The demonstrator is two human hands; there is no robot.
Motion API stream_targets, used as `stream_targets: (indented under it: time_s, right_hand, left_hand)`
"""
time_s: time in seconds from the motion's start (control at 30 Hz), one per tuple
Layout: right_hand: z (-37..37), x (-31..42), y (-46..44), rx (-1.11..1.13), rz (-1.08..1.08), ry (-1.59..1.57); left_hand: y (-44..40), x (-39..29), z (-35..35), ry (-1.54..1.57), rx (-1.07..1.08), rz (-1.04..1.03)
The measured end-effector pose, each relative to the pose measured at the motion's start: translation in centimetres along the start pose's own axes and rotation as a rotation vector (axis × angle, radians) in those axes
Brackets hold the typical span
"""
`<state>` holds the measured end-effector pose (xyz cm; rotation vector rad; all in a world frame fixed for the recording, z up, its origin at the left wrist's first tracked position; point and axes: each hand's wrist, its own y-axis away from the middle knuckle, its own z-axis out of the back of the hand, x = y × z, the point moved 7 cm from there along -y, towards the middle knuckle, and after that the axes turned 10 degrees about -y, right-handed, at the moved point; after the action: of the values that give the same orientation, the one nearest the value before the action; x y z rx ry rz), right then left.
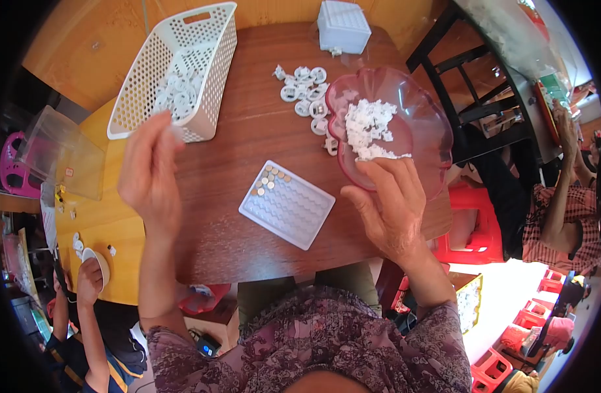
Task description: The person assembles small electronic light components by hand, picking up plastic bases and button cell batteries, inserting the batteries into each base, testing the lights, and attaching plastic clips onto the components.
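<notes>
My left hand (151, 173) is raised beside the near end of a white perforated basket (207, 98). Motion smears its fingers, so whether they hold anything is unclear. Round white plastic parts (177, 92) lie inside the basket. My right hand (393, 206) reaches over the near rim of a pink translucent scalloped bowl (428, 137), thumb apart from the fingers. Its fingertips are at a heap of small white pieces (369, 124) in the bowl. Between my hands lies a white pocketed tray (287, 209), with several small metallic discs (268, 180) in its upper left pockets.
More round white parts (304, 88) sit left of the bowl. A stack of white trays (343, 27) stands at the table's far edge. At left, another person's hand (89, 281) holds a white bowl (104, 265). A red stool (474, 226) and a seated person are at right.
</notes>
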<state>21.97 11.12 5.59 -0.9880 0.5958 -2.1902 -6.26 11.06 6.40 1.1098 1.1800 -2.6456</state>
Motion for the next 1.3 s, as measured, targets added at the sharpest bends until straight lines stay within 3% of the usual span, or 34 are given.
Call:
stream_targets:
  time_s: [0.1,0.17,0.23,0.3,0.33,0.4,0.43,0.53,0.6,0.7,0.9,1.13,1.2,1.3]
  right_hand:
    - [-0.7,-1.3,1.5,0.177,-0.046,0.274]
    - [-1.4,-3.1,3.3,0.211,-0.044,0.321]
    - [-1.6,-3.8,4.1,0.214,0.033,0.383]
    - [-1.1,-4.3,4.2,0.168,-0.002,0.336]
    - [-0.9,-4.4,4.3,0.149,0.014,0.346]
    - [-0.6,-4.8,4.4,0.133,0.031,0.355]
    - [-0.2,-5.0,4.3,0.092,0.026,0.366]
    - [0.4,-5.4,4.3,0.037,0.018,0.364]
    - [0.9,-5.4,4.4,0.016,0.02,0.355]
    - [1.4,-5.7,5.0,0.049,0.0,0.331]
    - [2.7,-6.0,5.6,-0.039,0.017,0.247]
    - [3.1,-6.4,6.0,-0.046,0.012,0.209]
    - [3.4,-6.6,5.9,-0.079,0.001,0.188]
    - [3.5,-6.8,5.9,-0.087,-0.012,0.177]
  left_hand:
    - [-3.7,3.6,-0.4,-0.11,-0.104,-0.119]
    - [-5.3,6.1,-1.8,-0.425,0.007,-0.154]
    - [-6.0,5.2,-2.2,-0.499,0.014,-0.163]
    - [-5.2,0.5,-2.3,-0.861,-0.191,-0.453]
    - [-4.9,-1.0,-2.8,-0.86,-0.192,-0.46]
    - [-3.0,-5.1,-4.5,-0.572,-0.177,-0.704]
    - [-2.4,-5.9,-6.3,-0.468,-0.046,-0.708]
    - [-2.4,-2.5,-13.5,-0.242,0.224,-0.429]
    - [-3.2,1.2,-18.9,-0.399,0.324,-0.291]
    - [-4.2,2.2,-23.7,-0.584,0.317,-0.253]
    - [-7.5,-0.6,-30.8,-0.319,0.478,-0.442]
    - [-8.3,0.1,-33.9,-0.464,0.507,-0.394]
    - [-8.2,0.9,-34.2,-0.546,0.641,-0.398]
    - [-7.4,1.3,-32.7,-0.539,0.678,-0.425]
